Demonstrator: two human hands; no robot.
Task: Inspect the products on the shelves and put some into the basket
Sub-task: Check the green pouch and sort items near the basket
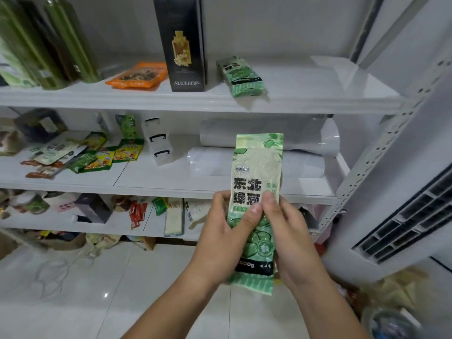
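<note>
Holding a long green packet (256, 182) upright in front of the shelves, both hands grip it at its middle. The left hand (220, 231) wraps its fingers behind the packet's left edge and lays its thumb across the printed front; the right hand (291, 231) curls round the right edge, with its thumb pressed on the front just beside the left thumb. Above the grip, the packet's upper half stands free, showing bold dark characters and a pale clear window. Below the grip, its lower end hangs down past the wrists, with a dark band and a striped green hem.

Up and slightly left of the grip, on the top shelf (305, 99), a second green packet (241, 77) of the same kind lies flat, beside a tall black box (183, 42). Farther left lie an orange pouch (138, 75) and several green bottles (44, 42). Level with the packet's top, behind it, rolls of clear plastic (281, 135) rest on the middle shelf, and well to the left small green and yellow sachets (107, 152) lie scattered.
</note>
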